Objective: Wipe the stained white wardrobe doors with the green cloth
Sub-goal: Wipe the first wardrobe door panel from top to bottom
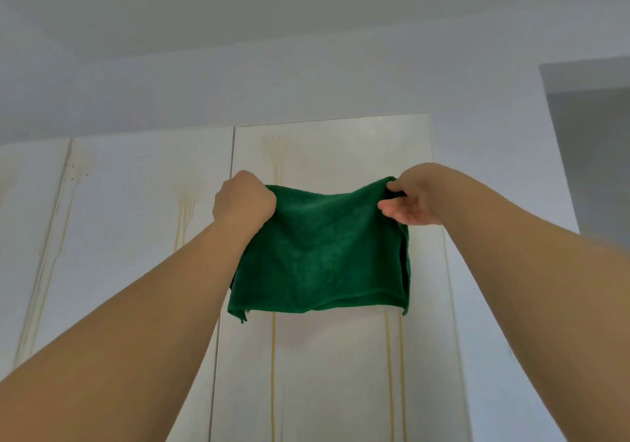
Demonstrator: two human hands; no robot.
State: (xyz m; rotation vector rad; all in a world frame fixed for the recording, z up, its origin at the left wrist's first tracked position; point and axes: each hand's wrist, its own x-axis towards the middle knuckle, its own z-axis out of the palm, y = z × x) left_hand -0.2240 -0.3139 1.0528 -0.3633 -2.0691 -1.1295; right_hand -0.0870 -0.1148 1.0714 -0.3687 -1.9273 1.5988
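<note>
A green cloth point(320, 254) hangs spread out in front of the right white wardrobe door point(327, 366), held up near the door's top. My left hand point(243, 199) grips the cloth's upper left corner in a fist. My right hand point(410, 199) pinches the upper right corner between thumb and fingers. Yellowish drip stains run down the right door below and above the cloth. The middle door point(143, 202) to the left also carries yellow streaks.
A further stained door point(30, 202) shows at the far left. Above the wardrobe is a white wall point(306, 76) and the ceiling. A dark recess or opening point(593, 141) lies at the upper right.
</note>
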